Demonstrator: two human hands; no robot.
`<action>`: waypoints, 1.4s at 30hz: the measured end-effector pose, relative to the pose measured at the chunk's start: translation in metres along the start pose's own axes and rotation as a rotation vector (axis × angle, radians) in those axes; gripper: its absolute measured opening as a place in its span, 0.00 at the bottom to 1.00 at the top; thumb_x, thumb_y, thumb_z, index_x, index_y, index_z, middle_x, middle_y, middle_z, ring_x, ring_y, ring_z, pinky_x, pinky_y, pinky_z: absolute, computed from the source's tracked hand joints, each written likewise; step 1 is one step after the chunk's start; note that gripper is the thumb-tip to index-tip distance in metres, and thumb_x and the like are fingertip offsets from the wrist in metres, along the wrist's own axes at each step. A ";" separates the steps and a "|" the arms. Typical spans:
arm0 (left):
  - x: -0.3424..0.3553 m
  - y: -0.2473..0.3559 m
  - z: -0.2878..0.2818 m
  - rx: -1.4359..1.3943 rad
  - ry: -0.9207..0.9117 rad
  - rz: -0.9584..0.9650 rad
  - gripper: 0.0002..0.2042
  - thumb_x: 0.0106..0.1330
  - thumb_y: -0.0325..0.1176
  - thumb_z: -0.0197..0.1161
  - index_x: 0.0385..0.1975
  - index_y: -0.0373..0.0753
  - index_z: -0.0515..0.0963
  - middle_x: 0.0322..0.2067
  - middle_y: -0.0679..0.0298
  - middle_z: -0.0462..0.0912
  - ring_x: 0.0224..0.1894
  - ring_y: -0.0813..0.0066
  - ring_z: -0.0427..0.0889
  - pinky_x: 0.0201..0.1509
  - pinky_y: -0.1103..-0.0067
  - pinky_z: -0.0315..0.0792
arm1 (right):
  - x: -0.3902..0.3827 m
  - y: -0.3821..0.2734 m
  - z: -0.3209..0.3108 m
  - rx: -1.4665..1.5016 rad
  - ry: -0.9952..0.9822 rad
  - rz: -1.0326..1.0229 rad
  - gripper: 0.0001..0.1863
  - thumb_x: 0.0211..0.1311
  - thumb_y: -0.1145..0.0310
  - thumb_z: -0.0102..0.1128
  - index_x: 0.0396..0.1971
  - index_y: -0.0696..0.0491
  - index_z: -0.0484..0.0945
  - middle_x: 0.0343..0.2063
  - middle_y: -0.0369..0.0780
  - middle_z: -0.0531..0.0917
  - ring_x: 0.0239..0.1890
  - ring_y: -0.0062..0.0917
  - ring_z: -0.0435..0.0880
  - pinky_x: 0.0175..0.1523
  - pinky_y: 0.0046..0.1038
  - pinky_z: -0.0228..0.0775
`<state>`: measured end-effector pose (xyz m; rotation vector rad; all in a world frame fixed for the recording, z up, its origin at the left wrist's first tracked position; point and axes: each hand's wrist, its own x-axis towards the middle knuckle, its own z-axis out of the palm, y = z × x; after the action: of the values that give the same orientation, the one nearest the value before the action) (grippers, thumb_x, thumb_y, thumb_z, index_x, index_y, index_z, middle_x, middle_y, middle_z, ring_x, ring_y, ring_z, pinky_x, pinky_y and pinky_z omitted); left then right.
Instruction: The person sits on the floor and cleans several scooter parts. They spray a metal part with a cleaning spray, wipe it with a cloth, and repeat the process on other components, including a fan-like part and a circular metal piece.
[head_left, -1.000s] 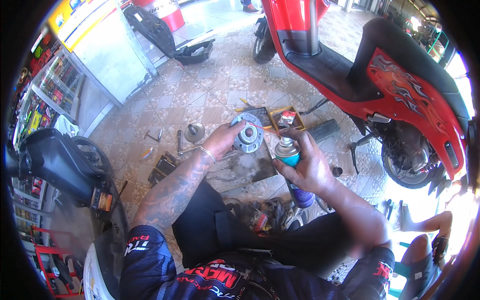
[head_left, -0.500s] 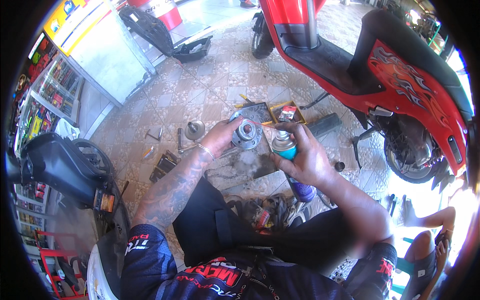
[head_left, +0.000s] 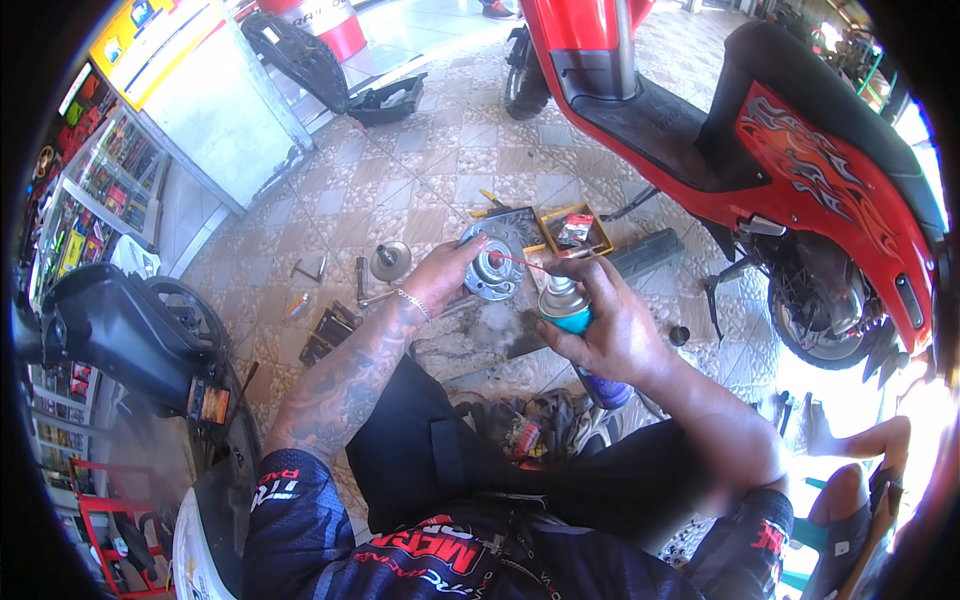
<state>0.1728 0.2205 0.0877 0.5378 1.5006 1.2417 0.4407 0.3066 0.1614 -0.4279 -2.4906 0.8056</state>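
My left hand (head_left: 447, 281) grips a round metal clutch assembly (head_left: 487, 285) by its left edge, with the thumb over its face. Curled round a teal and purple spray can (head_left: 569, 315), my right hand (head_left: 622, 325) has its index finger at the nozzle on top. A thin red straw (head_left: 525, 264) runs from that nozzle to the hub in the middle of the clutch assembly. The can leans, its lower part showing below my right hand. Both hands are above the tiled floor; whether spray is coming out cannot be seen.
A red scooter (head_left: 690, 175) stands at the right, a dark one (head_left: 130, 330) at the left. On the floor lie a metal disc with a shaft (head_left: 391, 261), a hammer (head_left: 310, 269), a yellow tray (head_left: 598, 232) and a grey bar (head_left: 648, 257). A person (head_left: 850, 490) sits at lower right.
The clutch assembly has turned slightly in my left hand. The spray can has shifted a little down, and the straw now meets the hub lower than before.
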 end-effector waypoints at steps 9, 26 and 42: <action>0.008 -0.005 -0.006 -0.009 0.025 0.010 0.25 0.82 0.49 0.54 0.59 0.29 0.77 0.50 0.59 0.87 0.49 0.72 0.88 0.54 0.72 0.82 | -0.003 0.003 -0.001 -0.002 -0.052 -0.026 0.34 0.57 0.59 0.78 0.62 0.49 0.74 0.51 0.48 0.80 0.50 0.49 0.87 0.51 0.43 0.82; 0.018 -0.013 -0.014 -0.020 0.044 0.036 0.28 0.79 0.54 0.57 0.58 0.30 0.79 0.47 0.61 0.88 0.46 0.76 0.88 0.50 0.75 0.83 | -0.017 0.015 -0.001 -0.079 -0.175 0.025 0.32 0.57 0.58 0.77 0.61 0.45 0.74 0.48 0.48 0.80 0.45 0.49 0.87 0.49 0.46 0.81; 0.012 -0.004 -0.012 -0.011 -0.007 -0.026 0.25 0.83 0.48 0.53 0.63 0.30 0.75 0.54 0.59 0.86 0.54 0.71 0.87 0.60 0.70 0.82 | 0.004 0.041 0.002 -0.094 -0.044 0.103 0.35 0.59 0.56 0.75 0.64 0.48 0.71 0.54 0.51 0.80 0.54 0.52 0.84 0.56 0.47 0.78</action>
<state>0.1594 0.2239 0.0775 0.5137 1.4898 1.2264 0.4416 0.3394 0.1361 -0.5813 -2.5726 0.7466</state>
